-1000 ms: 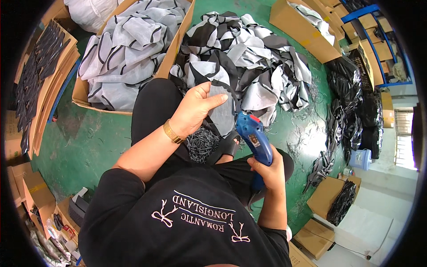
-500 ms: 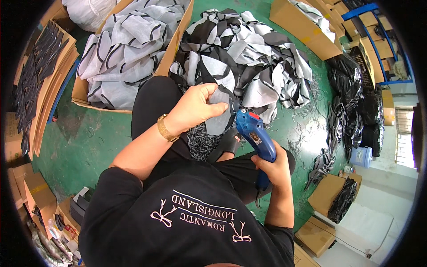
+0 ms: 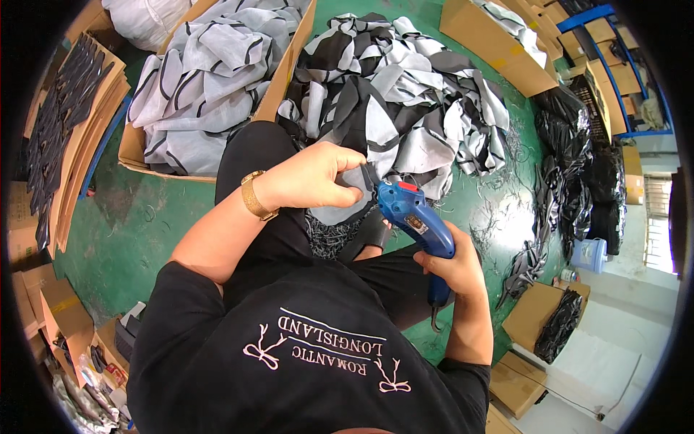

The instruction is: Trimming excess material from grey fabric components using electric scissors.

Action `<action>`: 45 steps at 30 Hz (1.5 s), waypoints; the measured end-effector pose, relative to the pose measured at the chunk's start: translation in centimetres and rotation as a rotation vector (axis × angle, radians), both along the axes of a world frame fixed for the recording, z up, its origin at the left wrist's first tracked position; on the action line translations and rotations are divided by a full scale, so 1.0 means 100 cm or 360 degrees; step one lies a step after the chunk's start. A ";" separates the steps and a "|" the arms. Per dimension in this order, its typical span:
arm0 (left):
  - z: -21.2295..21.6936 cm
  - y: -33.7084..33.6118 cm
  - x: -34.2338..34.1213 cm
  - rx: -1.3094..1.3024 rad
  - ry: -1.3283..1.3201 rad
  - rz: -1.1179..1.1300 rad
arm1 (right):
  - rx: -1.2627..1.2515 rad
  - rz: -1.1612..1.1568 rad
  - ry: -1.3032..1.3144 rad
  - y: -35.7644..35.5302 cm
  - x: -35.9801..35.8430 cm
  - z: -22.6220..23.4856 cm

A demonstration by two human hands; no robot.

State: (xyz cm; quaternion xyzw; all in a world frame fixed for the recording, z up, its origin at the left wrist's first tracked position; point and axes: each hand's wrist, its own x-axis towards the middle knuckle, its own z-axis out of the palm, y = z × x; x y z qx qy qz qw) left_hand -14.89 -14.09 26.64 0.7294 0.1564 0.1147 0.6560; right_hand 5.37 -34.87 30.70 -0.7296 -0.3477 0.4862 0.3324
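My left hand [image 3: 311, 177], with a gold watch on its wrist, pinches a grey fabric piece [image 3: 338, 213] with a dark edge between thumb and fingers. The piece hangs over a heap of thin dark trimmings [image 3: 329, 237] between my legs. Wrapped round the handle of blue electric scissors [image 3: 421, 223] is my right hand [image 3: 461, 269]. The tool's head, with a red patch on top, points up and left at the fabric's right edge. Its blade is mostly hidden, so I cannot tell whether it touches the cloth.
A large pile of grey and black fabric pieces [image 3: 405, 94] lies on the green floor ahead. At the left stands a cardboard box [image 3: 285, 76] full of similar grey cloth. Black plastic bags [image 3: 564, 145] and another carton [image 3: 491, 50] are at the right.
My left hand has shifted slightly left and down, and the fabric piece has turned with it. The scissors' head has moved a little left, while my right hand has swung slightly right.
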 end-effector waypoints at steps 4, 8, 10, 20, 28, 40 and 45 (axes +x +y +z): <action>-0.006 0.002 -0.001 0.0110 -0.0010 0.0001 | 0.0089 -0.0034 0.0269 0.008 -0.001 -0.011; -0.014 -0.004 0.004 0.0067 -0.0091 0.0017 | 0.0339 -0.0351 0.0535 0.022 -0.009 -0.019; -0.018 -0.014 0.011 -0.0067 -0.0151 0.0010 | 0.0443 -0.0366 0.0506 0.031 -0.011 -0.026; -0.043 -0.030 0.029 -0.1991 -0.0255 0.0395 | 0.0527 -0.0311 -0.0416 0.048 -0.031 -0.034; -0.063 -0.007 0.035 -0.2083 -0.0766 0.0229 | 0.0531 -0.0484 -0.0346 0.039 -0.030 -0.035; -0.028 -0.018 0.039 -0.1907 -0.0531 0.0254 | 0.0505 -0.0552 -0.0199 0.030 -0.020 -0.039; -0.029 -0.027 0.037 -0.1717 -0.0608 0.0326 | 0.0412 -0.0373 -0.0280 0.034 -0.016 -0.053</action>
